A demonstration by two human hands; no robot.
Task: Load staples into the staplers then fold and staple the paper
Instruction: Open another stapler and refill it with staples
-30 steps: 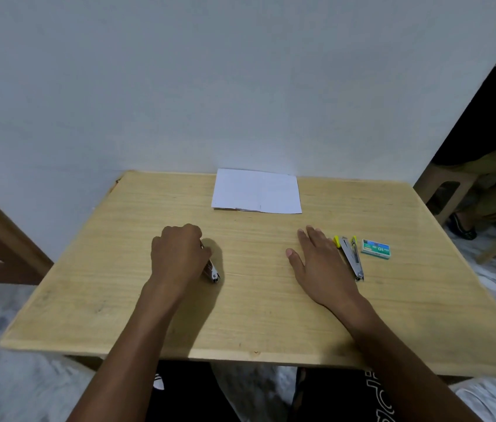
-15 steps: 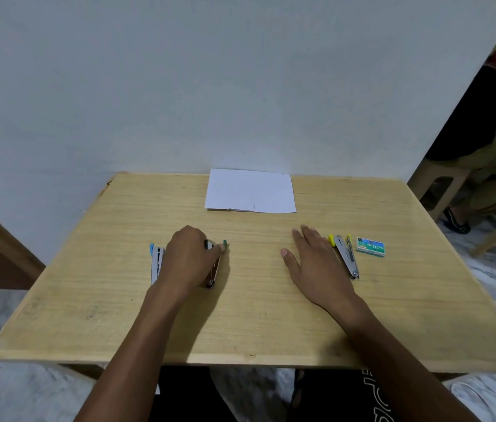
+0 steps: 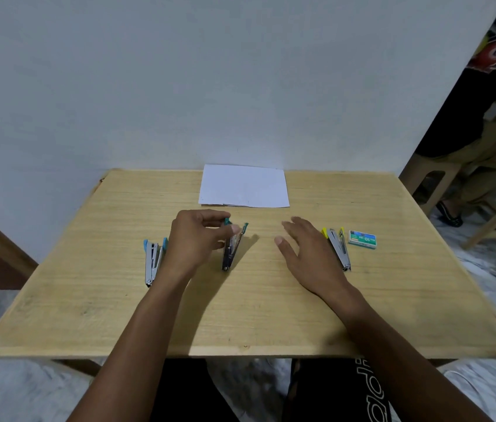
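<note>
- Dimmish, soft indoor light; bluish cast on the wall point(image 3: 240, 86).
- Light comes from the left: shadow lands on the table point(image 3: 271, 315) just right of the left hand point(image 3: 198, 239) fingers point(image 3: 207, 215) and stapler point(image 3: 228, 257).
- Wide-angle bend at frame edges; floor point(image 3: 12, 391) in the corners is smeared.

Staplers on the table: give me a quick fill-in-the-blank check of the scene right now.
1. The left hand grips the green-tipped stapler; the right hand holds ____.
2. The staple box lies to the ____ of the yellow-tipped stapler.
3. The paper lies at the table edge nearest the ____.
Missing words: nothing; right; wall.
</note>
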